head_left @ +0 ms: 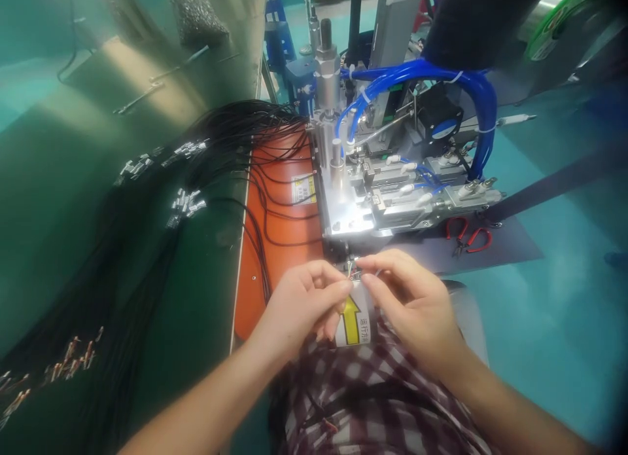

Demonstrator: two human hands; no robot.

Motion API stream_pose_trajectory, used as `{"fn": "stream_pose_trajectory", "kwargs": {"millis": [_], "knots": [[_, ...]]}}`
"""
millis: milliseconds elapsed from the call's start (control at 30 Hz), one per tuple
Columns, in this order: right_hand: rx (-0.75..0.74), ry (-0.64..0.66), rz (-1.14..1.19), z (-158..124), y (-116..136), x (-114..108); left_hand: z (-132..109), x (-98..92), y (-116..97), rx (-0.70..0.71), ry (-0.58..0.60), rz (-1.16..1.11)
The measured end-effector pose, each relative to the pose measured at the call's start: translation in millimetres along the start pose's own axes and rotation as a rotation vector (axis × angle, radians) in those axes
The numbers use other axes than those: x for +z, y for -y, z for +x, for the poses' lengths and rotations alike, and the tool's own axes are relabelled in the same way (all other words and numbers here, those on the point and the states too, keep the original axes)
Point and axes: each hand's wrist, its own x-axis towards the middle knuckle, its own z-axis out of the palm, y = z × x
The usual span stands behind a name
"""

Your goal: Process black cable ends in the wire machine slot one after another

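My left hand (pixel 314 294) pinches the ends of some thin wires (pixel 350 269) between thumb and forefinger. Close on its right, my right hand (pixel 409 294) has thumb and forefinger brought together at the same thin wires; a pale strand shows by its fingertips. Exactly how each finger grips is too small to make out. Both hands are in front of the machine's (pixel 348 216) near edge. Just below the fingertips is a white label with a yellow arrow (pixel 351 321).
Black cables (pixel 235 124) run over an orange plate (pixel 284 245) onto the green table (pixel 210 298), with metal-tipped ends (pixel 186 205) in bunches. Red-handled pliers (pixel 461 242) lie on the right. Blue air hoses (pixel 483 114) arch over the machine. A bag of small metal parts (pixel 193 13) sits at the back.
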Motion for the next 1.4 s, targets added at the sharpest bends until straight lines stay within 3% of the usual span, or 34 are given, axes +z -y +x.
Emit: {"fn": "stream_pose_trajectory", "kwargs": {"millis": [133, 300, 367, 433, 567, 633, 933, 1233, 1400], "knots": [[-0.107, -0.011, -0.049, -1.5, -0.6, 1.3, -0.6, 0.3, 0.7, 0.018, 0.0, 0.005], [-0.386, -0.092, -0.267, -5.6, -3.6, -0.9, -1.5, 1.0, 4.0, 0.04, -0.01, 0.03], [-0.429, -0.107, -0.286, -8.0, -3.8, 0.5, -2.7, 1.8, 7.4, 0.076, -0.015, 0.044], [-0.331, -0.123, -0.211, -10.3, -2.3, 4.0, -4.0, 3.4, 11.0, 0.133, -0.029, 0.057], [0.132, -0.105, 0.124, -12.3, 4.8, 12.1, -5.7, 6.9, 14.2, 0.182, -0.015, 0.042], [0.261, -0.068, 0.229, -12.0, 7.6, 13.3, -5.9, 7.0, 12.9, 0.157, 0.02, 0.041], [0.259, -0.074, 0.193, -9.7, 8.6, 7.8, -6.1, 0.4, 1.4, 0.066, 0.169, -0.021], [0.429, 0.038, 0.394, -9.5, 19.3, 7.9, -5.2, -7.8, 0.9, 0.085, 0.327, -0.126], [0.359, 0.048, 0.343, -11.9, 18.5, 6.6, -5.4, -9.1, 0.6, 0.119, 0.339, -0.158]]}}
